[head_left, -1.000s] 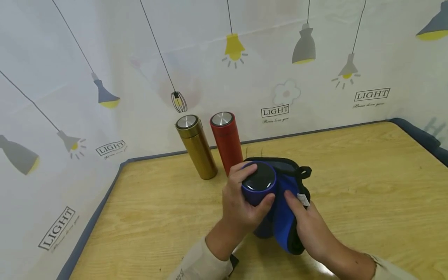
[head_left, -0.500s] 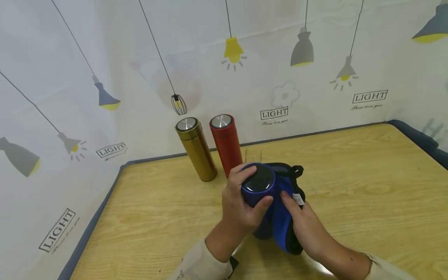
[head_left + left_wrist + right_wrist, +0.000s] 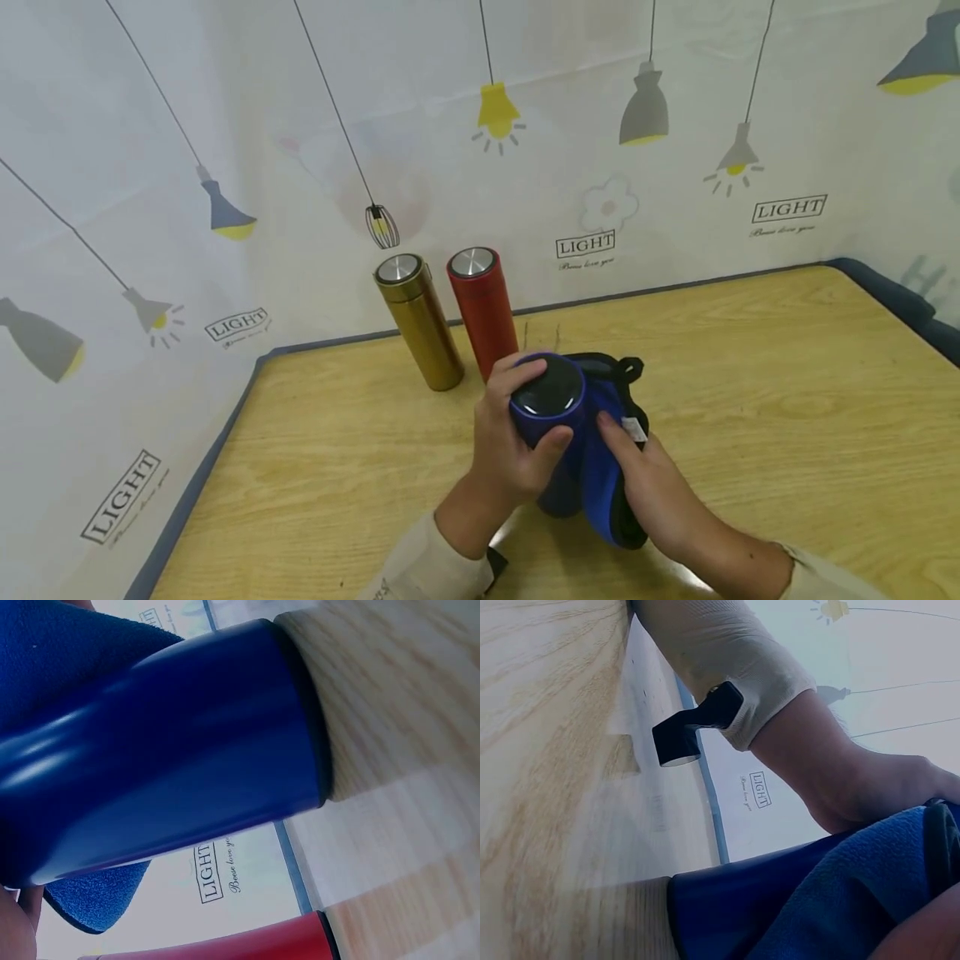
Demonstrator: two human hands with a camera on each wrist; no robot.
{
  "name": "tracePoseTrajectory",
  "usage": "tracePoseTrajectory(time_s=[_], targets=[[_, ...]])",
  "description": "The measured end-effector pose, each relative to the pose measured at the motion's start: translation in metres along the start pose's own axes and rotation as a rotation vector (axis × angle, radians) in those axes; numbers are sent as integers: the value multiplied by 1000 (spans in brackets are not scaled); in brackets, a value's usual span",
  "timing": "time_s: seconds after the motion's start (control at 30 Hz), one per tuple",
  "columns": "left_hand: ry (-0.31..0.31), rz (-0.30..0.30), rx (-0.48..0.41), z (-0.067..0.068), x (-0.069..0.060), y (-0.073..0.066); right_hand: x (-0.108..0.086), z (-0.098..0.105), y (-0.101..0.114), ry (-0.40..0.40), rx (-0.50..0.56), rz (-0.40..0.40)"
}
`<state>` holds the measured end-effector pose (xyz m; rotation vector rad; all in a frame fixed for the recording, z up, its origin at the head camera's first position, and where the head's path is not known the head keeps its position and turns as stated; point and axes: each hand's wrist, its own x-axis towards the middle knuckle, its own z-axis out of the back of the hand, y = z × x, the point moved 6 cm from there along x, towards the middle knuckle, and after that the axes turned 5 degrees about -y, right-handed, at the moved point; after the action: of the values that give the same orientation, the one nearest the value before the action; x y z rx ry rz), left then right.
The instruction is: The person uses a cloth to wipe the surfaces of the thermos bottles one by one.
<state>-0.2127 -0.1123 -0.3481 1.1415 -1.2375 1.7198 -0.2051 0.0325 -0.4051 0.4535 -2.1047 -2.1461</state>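
A blue thermos bottle [image 3: 558,492] with a glossy black top stands on the table, its black-rimmed base against the wood in the left wrist view. My left hand [image 3: 510,446] grips it around the upper end, a finger lying over the lid [image 3: 551,385]. Against its right side my right hand [image 3: 660,500] holds a fluffy blue cloth [image 3: 600,483] with black edging, a black loop and a white tag. The thumb lies on the cloth's near face; the other right fingers are hidden behind it. In the left wrist view the cloth shows on both sides of the bottle.
A gold thermos [image 3: 423,333] and a red thermos [image 3: 483,308] stand upright just behind the left hand. The wood-grain table [image 3: 322,475] ends at a wall sheet [image 3: 450,175] printed with lamps. A black wrist-camera mount [image 3: 697,724] sits on the left sleeve.
My right hand and the cloth have shifted slightly left, closer in to the blue thermos. The left hand keeps its grip, and the head view has tilted up a little.
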Motion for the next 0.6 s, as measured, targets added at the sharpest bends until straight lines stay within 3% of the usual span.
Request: tracePoseTrajectory(time_s=[0.33, 0.6], targets=[[-4, 0, -8, 2, -4, 1, -2, 2, -3, 23, 19, -30], [-11, 7, -3, 2, -4, 2, -7, 1, 6, 44, -6, 48]])
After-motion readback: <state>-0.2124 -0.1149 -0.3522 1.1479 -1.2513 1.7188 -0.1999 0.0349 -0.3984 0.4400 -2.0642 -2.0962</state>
